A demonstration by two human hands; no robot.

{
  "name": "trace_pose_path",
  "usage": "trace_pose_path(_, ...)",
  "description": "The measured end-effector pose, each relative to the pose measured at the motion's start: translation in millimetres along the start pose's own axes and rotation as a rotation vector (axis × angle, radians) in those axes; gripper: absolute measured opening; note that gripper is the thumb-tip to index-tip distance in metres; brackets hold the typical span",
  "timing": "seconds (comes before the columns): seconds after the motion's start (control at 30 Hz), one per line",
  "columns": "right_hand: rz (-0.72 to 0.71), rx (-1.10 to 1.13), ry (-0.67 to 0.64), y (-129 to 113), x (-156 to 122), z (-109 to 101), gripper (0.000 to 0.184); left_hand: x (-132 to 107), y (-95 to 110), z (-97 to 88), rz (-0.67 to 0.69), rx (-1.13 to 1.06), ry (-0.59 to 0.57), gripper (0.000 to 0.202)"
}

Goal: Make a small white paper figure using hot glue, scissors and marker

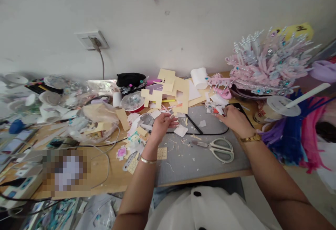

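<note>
Over the left part of the grey mat [181, 169], my left hand [164, 123] has its fingers drawn together; whatever is between the fingertips is too small to make out. My right hand [235, 120] reaches to the mat's far right, thumb and fingers closing at a small heap of clear and white scraps [214, 106] with a bit of red. What it grips there is hidden. Scissors with pale handles [222, 150] lie on the mat between my forearms. A white paper square [181, 130] and a black strip [194, 123] lie between the hands.
Cut cream cards [181, 90] and a white roll [199, 78] stand near the wall. Pink and silver beaded headpieces [270, 62] pile up at right, beside a drink cup with a straw [278, 107]. Plastic bags [91, 121], cables and a power strip [23, 188] crowd the left.
</note>
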State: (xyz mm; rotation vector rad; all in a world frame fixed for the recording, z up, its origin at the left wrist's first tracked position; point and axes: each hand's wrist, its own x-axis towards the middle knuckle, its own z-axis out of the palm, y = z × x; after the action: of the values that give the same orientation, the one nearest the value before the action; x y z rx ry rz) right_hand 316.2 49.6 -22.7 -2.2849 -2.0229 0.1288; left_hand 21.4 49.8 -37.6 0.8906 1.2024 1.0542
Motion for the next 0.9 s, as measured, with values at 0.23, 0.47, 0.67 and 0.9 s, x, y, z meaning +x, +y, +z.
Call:
trace_pose_path(0.23,0.129,0.109,-0.05,-1.7,22.0,23.7,0.056,1.5,-10.7,20.8,-0.011,-0.06,0.007,0.041)
trace_pose_path(0.47,0.243,0.72,0.008,24.3,27.4,46.1,0.046,-2.3,-18.4,26.8,-0.077,-0.21,0.016,0.042)
trace_pose_path(0.67,0.027,0.873,0.183,10.7,14.2,45.4,0.06,-7.7,-18.7,28.3,-0.055,-0.23,-0.01,0.048)
trace_pose_path(0.9,-0.017,0.625,0.28,-24.5,-9.5,33.0,0.066,-11.5,-20.8,37.9,-0.05,-0.183,-0.001,0.051)
